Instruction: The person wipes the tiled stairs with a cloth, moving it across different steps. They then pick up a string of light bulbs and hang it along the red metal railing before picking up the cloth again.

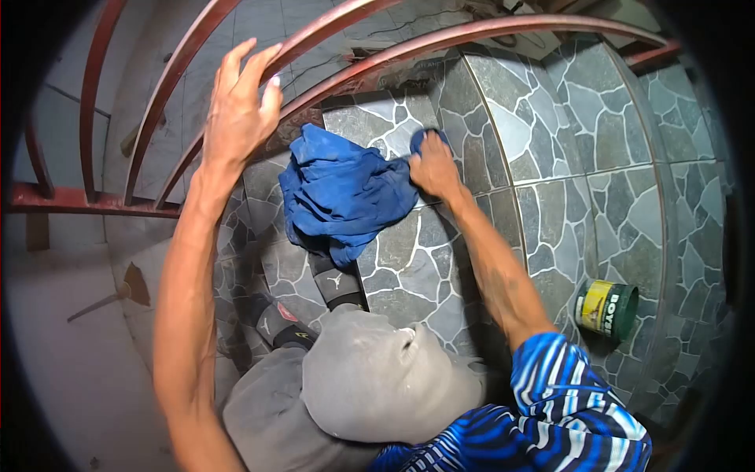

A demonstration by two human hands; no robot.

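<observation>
My right hand (435, 167) presses a bunched end of a blue cloth (346, 185) against the stone-patterned tile of a stair step (401, 244). Its fingers are closed over the fabric, and a dark blue fold shows past the fingertips. The rest of the cloth lies crumpled to the left, draped near my shoe. My left hand (242, 102) is raised at the red metal railing (330, 35), fingers apart and bent. It overlaps a bar in this view, with the palm turned towards the rail.
A green and yellow paint can (607, 309) lies on its side on the tiled steps at the right. My grey-trousered knee (385, 377) fills the lower middle. A scraper-like tool (130, 291) shows on the pale surface at left. Cables lie beyond the railing.
</observation>
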